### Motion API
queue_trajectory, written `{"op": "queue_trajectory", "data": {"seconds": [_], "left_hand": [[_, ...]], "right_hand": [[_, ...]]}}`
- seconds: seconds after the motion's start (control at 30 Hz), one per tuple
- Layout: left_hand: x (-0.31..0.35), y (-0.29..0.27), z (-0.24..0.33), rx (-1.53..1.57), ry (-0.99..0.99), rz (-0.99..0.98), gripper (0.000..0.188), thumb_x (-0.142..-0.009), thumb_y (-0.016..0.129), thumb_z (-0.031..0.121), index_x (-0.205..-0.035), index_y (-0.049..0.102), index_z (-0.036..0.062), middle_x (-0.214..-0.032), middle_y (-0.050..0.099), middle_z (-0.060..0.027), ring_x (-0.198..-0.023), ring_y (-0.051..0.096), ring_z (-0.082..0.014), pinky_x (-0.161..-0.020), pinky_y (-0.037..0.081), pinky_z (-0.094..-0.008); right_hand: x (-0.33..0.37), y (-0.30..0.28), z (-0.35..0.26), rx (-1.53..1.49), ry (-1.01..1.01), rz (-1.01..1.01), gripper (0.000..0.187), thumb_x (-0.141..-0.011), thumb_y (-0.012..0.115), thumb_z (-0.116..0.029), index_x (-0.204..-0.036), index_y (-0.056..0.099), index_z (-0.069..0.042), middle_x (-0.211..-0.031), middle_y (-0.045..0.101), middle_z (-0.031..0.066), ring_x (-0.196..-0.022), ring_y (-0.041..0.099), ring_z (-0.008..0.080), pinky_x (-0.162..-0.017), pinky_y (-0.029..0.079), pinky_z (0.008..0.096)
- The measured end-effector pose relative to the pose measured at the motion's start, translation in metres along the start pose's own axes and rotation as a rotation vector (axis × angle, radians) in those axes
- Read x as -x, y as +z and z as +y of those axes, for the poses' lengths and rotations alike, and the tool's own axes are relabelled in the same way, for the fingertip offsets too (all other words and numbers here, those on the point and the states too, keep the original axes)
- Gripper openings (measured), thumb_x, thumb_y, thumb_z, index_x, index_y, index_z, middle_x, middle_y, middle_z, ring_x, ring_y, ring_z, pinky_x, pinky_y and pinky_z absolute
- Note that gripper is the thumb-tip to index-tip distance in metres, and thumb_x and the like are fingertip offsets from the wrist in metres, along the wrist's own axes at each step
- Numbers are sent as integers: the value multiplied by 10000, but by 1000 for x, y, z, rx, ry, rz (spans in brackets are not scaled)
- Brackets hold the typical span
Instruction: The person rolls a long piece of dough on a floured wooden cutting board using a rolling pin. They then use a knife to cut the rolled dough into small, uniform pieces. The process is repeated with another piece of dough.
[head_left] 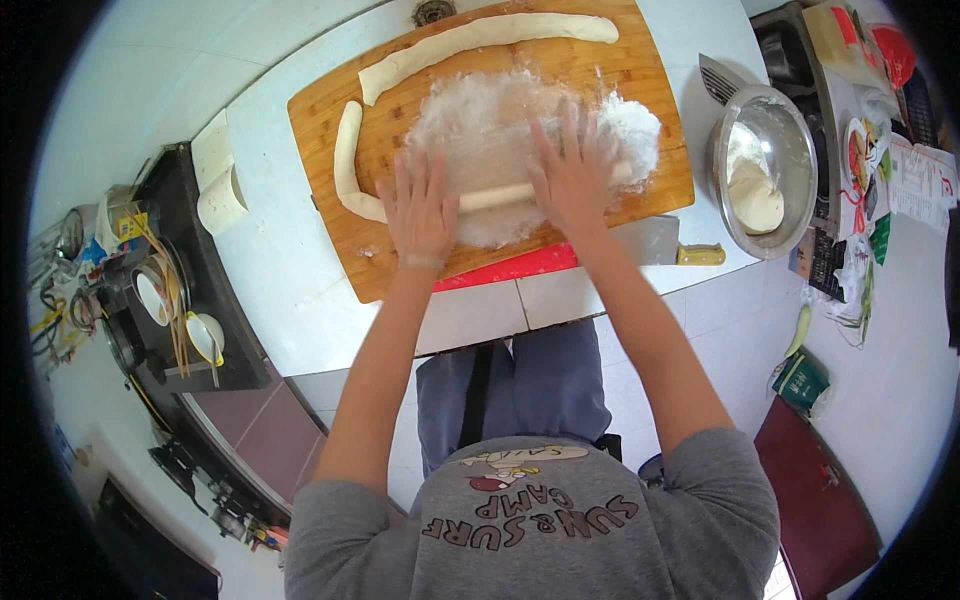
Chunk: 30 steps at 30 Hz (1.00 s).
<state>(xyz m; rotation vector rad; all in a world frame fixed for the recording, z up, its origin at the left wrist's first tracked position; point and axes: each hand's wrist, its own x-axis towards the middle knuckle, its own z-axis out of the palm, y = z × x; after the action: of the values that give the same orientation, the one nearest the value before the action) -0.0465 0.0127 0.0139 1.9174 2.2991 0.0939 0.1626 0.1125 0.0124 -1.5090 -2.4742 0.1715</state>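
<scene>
A long rope of dough (498,197) lies across a wooden cutting board (652,62), its left end curving up along the board's edge. My left hand (418,212) rests flat on the rope, fingers stretched and apart. Further right, my right hand (572,182) presses on the same rope with spread fingers, slightly blurred by motion. The rope shows between my two palms. Loose flour (632,132) is heaped by the right hand and dusted over the middle of the board. A thicker dough strip (490,35) lies along the far edge.
Right of the board stands a metal bowl (718,165) holding a dough lump (757,200) and flour. A cleaver (648,240) with a yellowish handle lies by the near right edge. A flat red item (510,267) shows along the board's near edge. Chopsticks (178,325) and bowls stand far left.
</scene>
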Motion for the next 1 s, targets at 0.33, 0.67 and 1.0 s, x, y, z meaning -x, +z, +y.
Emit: {"op": "queue_trajectory", "data": {"seconds": [0.33,0.67,1.0], "left_hand": [[-62,-4,-22,39,-97,210,583,-1007,341,342,-1535,260,108,-1596,246,-115,-1468,176,-381,-1177,78,-565],[51,5,-37,-12,79,-28,580,-982,404,353,-1521,320,156,-1580,291,-93,-1454,226,-371,-1154,141,-587],[-68,6,-56,-76,-42,220,550,-1004,341,339,-1521,321,151,-1576,310,-50,-1455,258,-283,-1168,94,-575]], "right_hand": [[-41,0,21,53,28,99,564,-925,524,-399,-1452,451,-210,-1547,309,184,-1421,218,473,-1108,172,674],[63,-17,17,-1,74,-99,563,-940,488,-384,-1482,411,-253,-1578,262,156,-1437,179,482,-1119,85,682],[-59,15,53,69,46,146,559,-953,478,-387,-1481,407,-221,-1559,295,168,-1440,203,446,-1140,133,637]]}}
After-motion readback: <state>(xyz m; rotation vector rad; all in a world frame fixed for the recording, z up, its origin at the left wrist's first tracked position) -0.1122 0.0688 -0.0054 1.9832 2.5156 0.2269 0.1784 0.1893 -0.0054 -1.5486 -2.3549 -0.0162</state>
